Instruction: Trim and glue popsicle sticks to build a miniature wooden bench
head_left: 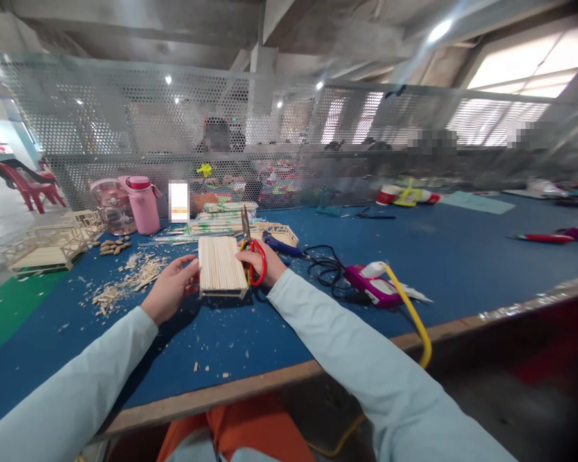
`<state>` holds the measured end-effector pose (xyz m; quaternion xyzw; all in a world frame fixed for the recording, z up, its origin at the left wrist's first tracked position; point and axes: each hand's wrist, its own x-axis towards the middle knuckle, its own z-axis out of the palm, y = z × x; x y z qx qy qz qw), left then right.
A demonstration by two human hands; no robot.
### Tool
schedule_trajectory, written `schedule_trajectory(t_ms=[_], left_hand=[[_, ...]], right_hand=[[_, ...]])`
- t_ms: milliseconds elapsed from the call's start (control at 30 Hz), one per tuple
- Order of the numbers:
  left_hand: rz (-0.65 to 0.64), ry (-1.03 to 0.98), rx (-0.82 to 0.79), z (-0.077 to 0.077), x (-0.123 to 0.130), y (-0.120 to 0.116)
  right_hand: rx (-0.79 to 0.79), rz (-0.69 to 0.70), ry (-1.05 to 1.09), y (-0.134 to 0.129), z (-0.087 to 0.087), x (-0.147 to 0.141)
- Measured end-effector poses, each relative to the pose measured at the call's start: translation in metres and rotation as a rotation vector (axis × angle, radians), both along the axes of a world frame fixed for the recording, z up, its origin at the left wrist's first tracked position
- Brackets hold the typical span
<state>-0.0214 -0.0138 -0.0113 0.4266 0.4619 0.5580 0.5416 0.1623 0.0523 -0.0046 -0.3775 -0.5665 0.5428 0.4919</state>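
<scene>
Stick platform (221, 264), built of pale wooden rods laid side by side with a frame rail under its front edge, is located at the near centre of the blue surface (443, 247), between the two hands. Contact between its underside and the surface cannot be determined.

Left grip (168, 292): thumb and fingers parted narrowly at the left edge of the platform; clamping force cannot be told. Right grip (268, 264): closed around the red-and-yellow handles of the scissors (257, 262), with the thumb at the right edge of the platform. The scissor blades point away from the person.

Adjacent to the right grip, on the far side, lies a blue glue gun (283, 244); behind it is a wooden frame (289, 235). A coiled black cord (324, 273) lies to the right, near a purple power strip (373, 287) fitted with a white plug and a yellow cable (411, 311).

To the left of the platform, wood scraps (108, 298) are scattered. Beyond them are peanuts (113, 246) and a pink bottle (145, 208). Packs of sticks (212, 221) lie behind the platform. A perforated screen (158, 128) borders the far edge.
</scene>
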Motion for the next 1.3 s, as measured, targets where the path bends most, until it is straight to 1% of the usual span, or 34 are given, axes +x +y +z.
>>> schedule_trajectory(t_ms=[67,133,200,233,300,367,467,533,600,633,700,767,800,833,900,967,1000,1100,1167,1233,1300], left_hand=[[-0.055,-0.058,-0.054,0.006,-0.003,-0.003],[-0.088,-0.018,-0.069,0.01,-0.006,-0.006],[-0.054,0.017,-0.061,0.013,-0.008,-0.007],[-0.01,0.028,-0.061,0.014,-0.009,-0.007],[0.099,0.06,-0.094,0.014,-0.013,-0.005],[0.152,0.135,-0.161,0.012,-0.019,-0.001],[0.108,0.304,-0.254,0.01,-0.032,0.002],[0.093,0.44,-0.277,0.011,-0.041,0.002],[0.154,0.647,-0.224,0.015,-0.047,0.001],[0.209,0.772,-0.159,0.017,-0.049,-0.001],[0.341,0.988,0.036,0.02,-0.049,-0.004],[0.434,1.128,0.218,0.021,-0.047,-0.006],[0.461,1.177,0.266,0.02,-0.045,-0.007],[0.483,1.214,0.277,0.018,-0.045,-0.006],[0.536,1.23,0.236,0.014,-0.047,-0.001],[0.582,1.175,0.191,0.009,-0.053,0.006],[0.576,1.148,0.186,0.007,-0.057,0.011],[0.486,1.113,0.193,0.002,-0.066,0.02],[0.443,1.1,0.21,0.0,-0.066,0.022],[0.403,0.989,0.244,-0.001,-0.062,0.02],[0.342,0.796,0.277,-0.001,-0.056,0.018]], right_hand=[[0.005,0.049,0.083,-0.003,0.0,-0.005],[0.021,0.096,0.112,-0.004,0.0,-0.009],[0.047,0.112,0.054,-0.005,0.002,-0.009],[0.078,0.088,0.003,-0.004,0.003,-0.008],[0.163,-0.026,-0.1,-0.001,0.005,-0.002],[0.211,-0.145,-0.168,0.004,0.007,0.006],[0.214,-0.228,-0.253,0.015,0.007,0.019],[0.286,-0.314,-0.331,0.023,0.005,0.027],[0.366,-0.394,-0.384,0.029,0.003,0.032],[0.374,-0.4,-0.385,0.031,0.001,0.033],[0.325,-0.345,-0.349,0.031,-0.004,0.03],[0.253,-0.26,-0.311,0.027,-0.009,0.023],[0.229,-0.228,-0.306,0.024,-0.011,0.017],[0.211,-0.203,-0.306,0.022,-0.012,0.012],[0.192,-0.163,-0.301,0.017,-0.013,0.0],[0.217,-0.151,-0.312,0.015,-0.013,-0.009],[0.242,-0.149,-0.33,0.015,-0.012,-0.013],[0.324,-0.151,-0.441,0.015,-0.011,-0.021],[0.356,-0.152,-0.508,0.017,-0.011,-0.022],[0.349,-0.141,-0.516,0.018,-0.011,-0.02],[0.324,-0.122,-0.495,0.02,-0.009,-0.015]])
